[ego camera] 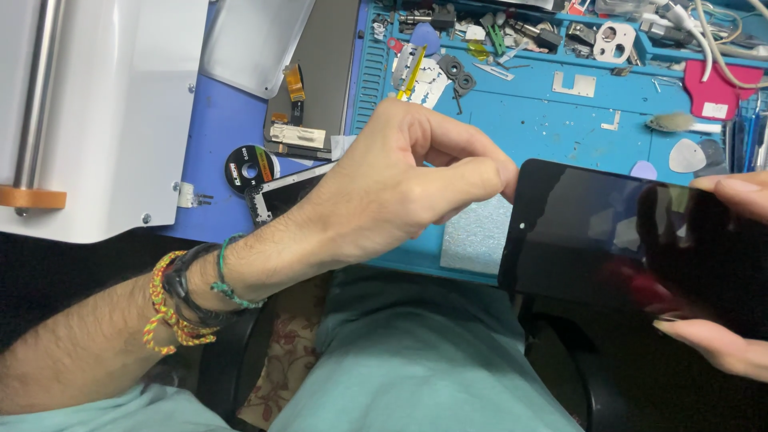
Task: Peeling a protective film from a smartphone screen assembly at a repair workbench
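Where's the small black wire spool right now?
In the head view, the black wire spool lies left of centre on the blue surface, just left of the left hand and below the grey screen panel with the orange flex cable.

A blue work mat (560, 120) holds scattered small parts, a red card (712, 92), plastic picks (686, 156); a white machine (104, 104) stands alongside.

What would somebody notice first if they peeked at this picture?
Probably the shiny black phone screen held up in the middle right, above the person's lap. The left hand pinches its top left corner, while the right hand grips its far end at the picture's right edge. Behind them lies a bright blue work mat scattered with small tools and parts.
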